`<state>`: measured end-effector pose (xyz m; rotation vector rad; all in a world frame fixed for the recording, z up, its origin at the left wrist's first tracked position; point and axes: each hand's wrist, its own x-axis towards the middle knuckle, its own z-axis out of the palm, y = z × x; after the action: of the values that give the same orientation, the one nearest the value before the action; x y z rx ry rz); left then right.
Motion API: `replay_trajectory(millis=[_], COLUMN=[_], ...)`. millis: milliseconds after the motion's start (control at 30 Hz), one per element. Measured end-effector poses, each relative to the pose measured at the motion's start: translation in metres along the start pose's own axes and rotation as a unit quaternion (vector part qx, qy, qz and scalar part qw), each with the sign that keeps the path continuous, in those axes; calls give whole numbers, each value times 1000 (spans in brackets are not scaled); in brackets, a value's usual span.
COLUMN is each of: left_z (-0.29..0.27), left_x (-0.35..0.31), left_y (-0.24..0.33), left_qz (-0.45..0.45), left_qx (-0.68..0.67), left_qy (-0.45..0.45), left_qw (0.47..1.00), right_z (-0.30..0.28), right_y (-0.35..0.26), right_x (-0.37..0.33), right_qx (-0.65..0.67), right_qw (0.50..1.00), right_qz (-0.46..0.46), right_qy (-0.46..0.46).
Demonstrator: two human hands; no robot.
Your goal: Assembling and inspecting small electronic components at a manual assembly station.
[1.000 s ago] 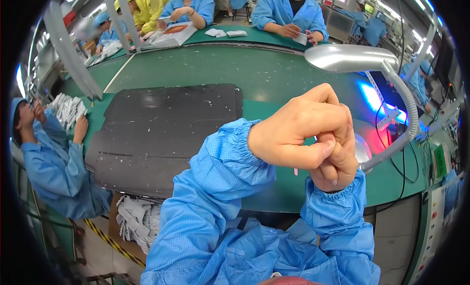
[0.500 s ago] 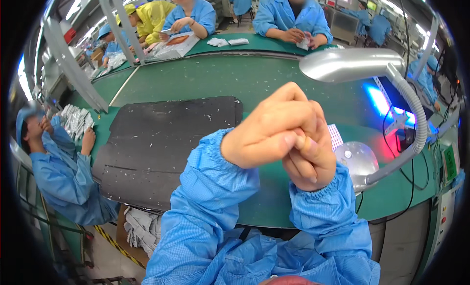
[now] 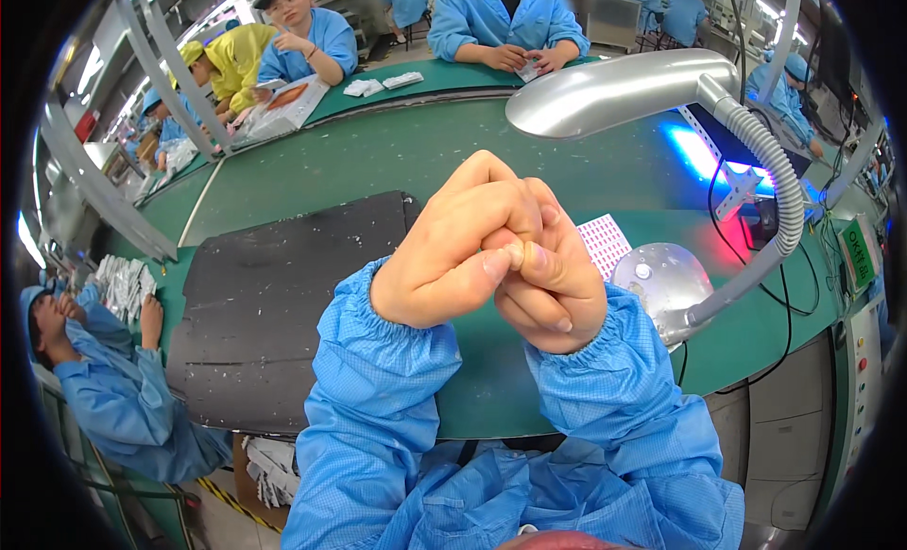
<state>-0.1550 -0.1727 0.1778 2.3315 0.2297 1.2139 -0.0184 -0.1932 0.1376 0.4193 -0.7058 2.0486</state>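
My left hand [image 3: 456,249] and my right hand [image 3: 557,281] are held up together over the green workbench [image 3: 482,403]. The fingers of both are curled, and the two thumb tips almost meet in front. Between the thumbs shows a tiny pale spot, too small to name. Whatever else lies inside the fingers is hidden. Below and left of my hands, a black mat [image 3: 283,314] covers part of the bench, dotted with white specks. Close to my right hand lies a white sheet with rows of red marks [image 3: 605,243].
A silver desk lamp [image 3: 624,92] arches over the right side, its round base [image 3: 666,290] beside my right sleeve. Dark cables run behind it near blue and red lights. Co-workers sit across and at left, near silvery packets [image 3: 123,285]. A box of scraps [image 3: 269,470] stands below.
The whole scene has shifted left in the picture, lamp and mat included. My hands keep nearly the same pose. Across the bench, a person in blue now has a hand raised.
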Motion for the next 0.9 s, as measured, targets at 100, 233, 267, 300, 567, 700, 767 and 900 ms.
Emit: replay_trajectory(millis=[100, 233, 267, 300, 567, 700, 767, 900], left_z=[3, 7, 7, 7, 9, 8, 9, 8], left_x=[-2, 0, 0, 1, 1, 0, 0, 0], left_y=[1, 4, 3, 3, 5, 2, 1, 2], left_qz=[-4, -6, -5, 6, 12, 17, 22, 12], left_qx=[7, 36, 35, 39, 61, 53, 49, 66], left_qy=[19, 45, 45, 41, 49, 53, 52, 53], left_qw=[1000, 998, 998, 998, 997, 997, 997, 996], right_z=[3, 4, 4, 5, 11, 7, 8, 11], right_y=[0, 1, 1, 1, 2, 0, 0, 0], right_x=[0, 0, 0, -1, -3, -3, -3, -3], right_qx=[-13, 5, 16, 14, 15, 13, -1, -4], right_qw=[1000, 1000, 1000, 1000, 999, 1000, 999, 999], right_qz=[13, 11, 7, 7, 12, 9, 15, 10], right_qy=[6, 1, -12, -11, 27, 1, 29, 47])
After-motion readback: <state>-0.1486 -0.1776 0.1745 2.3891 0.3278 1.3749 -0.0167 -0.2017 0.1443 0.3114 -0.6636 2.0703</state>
